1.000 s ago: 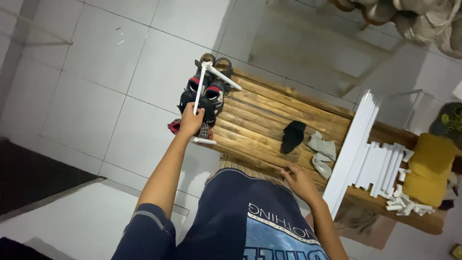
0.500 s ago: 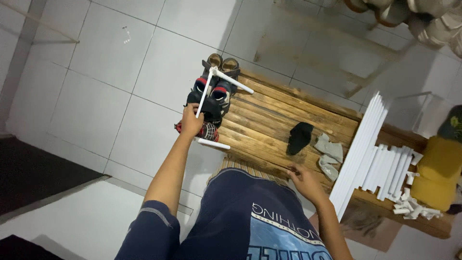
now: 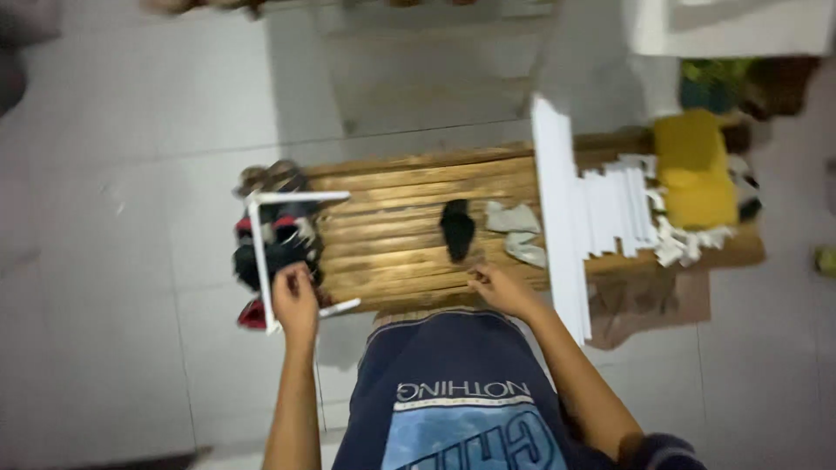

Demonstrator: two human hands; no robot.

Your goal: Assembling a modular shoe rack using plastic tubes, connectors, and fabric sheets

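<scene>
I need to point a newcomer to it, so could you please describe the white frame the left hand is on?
Start at the slatted wooden bench and go to its left end, above the pile of shoes. There the left hand grips a frame of thin white bars, bent into a squared U. Unlike the white strips stacked at the right end, it is assembled and open-sided.

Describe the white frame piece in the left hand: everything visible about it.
The white frame is made of thin, straight white bars, plastic or painted by the look, joined into an open three-sided shape: one long bar with two shorter arms running toward the wooden bench. It hangs over the bench's left end, above a pile of shoes. The left hand grips the long bar near its lower corner.
</scene>
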